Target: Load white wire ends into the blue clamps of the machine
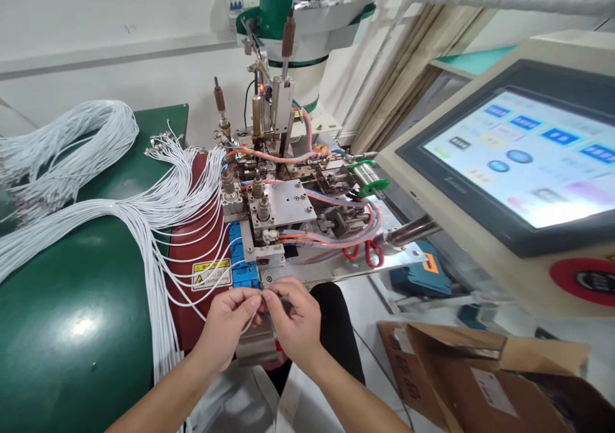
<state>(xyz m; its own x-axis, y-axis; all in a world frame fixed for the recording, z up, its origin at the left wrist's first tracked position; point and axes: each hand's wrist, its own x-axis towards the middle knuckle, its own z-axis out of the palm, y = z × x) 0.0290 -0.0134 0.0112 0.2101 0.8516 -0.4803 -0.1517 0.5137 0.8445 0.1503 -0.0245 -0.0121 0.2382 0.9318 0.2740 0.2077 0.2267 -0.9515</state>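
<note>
My left hand (pixel 230 321) and my right hand (pixel 295 318) meet in front of the machine, fingertips pinched together. Between them is the end of a white cable; a short length of it shows under the left fingers, and the tip is mostly covered. Just beyond my fingers lie the blue cable holders (pixel 244 273), with several white cables running into them. A thick bundle of white cables (pixel 139 228) fans out from the left across a dark red plate (pixel 192 244) with a yellow warning label (pixel 211 273).
Behind stands the metal machine (pixel 288 202) with orange tubes, a solder wire spool (pixel 369 178) and a green bowl feeder (pixel 307 23). A touchscreen (pixel 523 154) with a red button leans in at right. Another cable coil (pixel 86 145) lies on the green table (pixel 72 318). Below right is a cardboard box (pixel 480 382).
</note>
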